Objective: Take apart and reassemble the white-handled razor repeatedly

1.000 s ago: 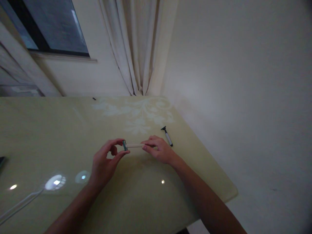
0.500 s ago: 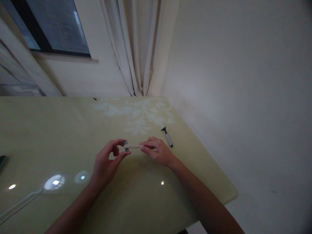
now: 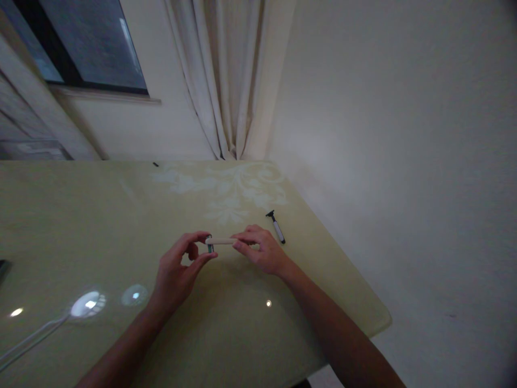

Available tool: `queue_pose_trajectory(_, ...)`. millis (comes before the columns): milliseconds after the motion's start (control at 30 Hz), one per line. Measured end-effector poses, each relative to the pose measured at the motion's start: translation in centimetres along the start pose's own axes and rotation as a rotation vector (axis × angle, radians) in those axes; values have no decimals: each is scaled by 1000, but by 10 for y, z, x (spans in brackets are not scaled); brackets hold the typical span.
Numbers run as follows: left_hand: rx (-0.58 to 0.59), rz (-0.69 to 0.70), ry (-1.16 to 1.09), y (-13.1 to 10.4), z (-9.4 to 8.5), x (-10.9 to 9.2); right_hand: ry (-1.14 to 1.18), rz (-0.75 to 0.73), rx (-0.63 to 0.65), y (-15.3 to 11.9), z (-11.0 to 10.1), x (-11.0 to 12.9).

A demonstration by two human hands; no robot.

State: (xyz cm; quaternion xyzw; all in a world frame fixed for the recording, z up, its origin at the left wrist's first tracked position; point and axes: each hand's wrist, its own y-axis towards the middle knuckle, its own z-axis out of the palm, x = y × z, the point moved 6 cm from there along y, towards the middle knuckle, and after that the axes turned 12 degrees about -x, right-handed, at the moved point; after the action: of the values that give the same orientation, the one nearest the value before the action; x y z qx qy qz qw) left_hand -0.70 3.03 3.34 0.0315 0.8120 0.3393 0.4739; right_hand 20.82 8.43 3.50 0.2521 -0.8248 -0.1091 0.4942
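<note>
My left hand (image 3: 180, 267) pinches a small dark and teal razor head (image 3: 210, 248) by its two ends, between thumb and forefinger. Across the middle of that piece lies the rounded end of a slim cream-coloured stick (image 3: 223, 241). The fingers of my right hand (image 3: 260, 250) are closed around the other end of the stick, hiding that part. Both hands are held over the table. Just beyond my right hand a razor (image 3: 277, 227) with a black T-shaped top and a grey and black handle lies on the tabletop.
The glossy pale green table (image 3: 226, 334) has a rounded right corner and a white floral pattern at the back. A small black piece (image 3: 155, 164) lies near its far edge. A dark object (image 3: 3, 267) is at the far left. White cable-like lines (image 3: 34, 339) run at lower left.
The stick's end has moved slightly up across the razor head. Both hands keep their grips, and the view has shifted a little.
</note>
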Motion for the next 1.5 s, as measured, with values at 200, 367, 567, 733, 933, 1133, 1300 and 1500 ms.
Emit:
queue_pose_trajectory(200,15,-9,4,0,1,1,9,-2,-37,0,-3,0)
queue_pose_trajectory(367,14,1,-4,-1,2,1,-11,5,-28,0,-2,-2)
queue_pose_trajectory(567,20,9,-13,-1,2,0,22,-17,12,1,-2,0)
queue_pose_trajectory(733,30,11,-14,-1,3,2,8,-18,-6,1,-4,2)
queue_pose_trajectory(933,26,2,-8,-1,2,6,-1,-10,33,1,-2,4)
queue_pose_trajectory(1133,17,-3,-15,0,2,4,25,-26,70,0,-2,5)
queue_pose_trajectory(1300,19,3,-8,0,0,1,54,-13,78,0,-3,4)
queue_pose_trajectory(1500,-5,27,8,1,-1,-2,7,0,76,0,-4,2)
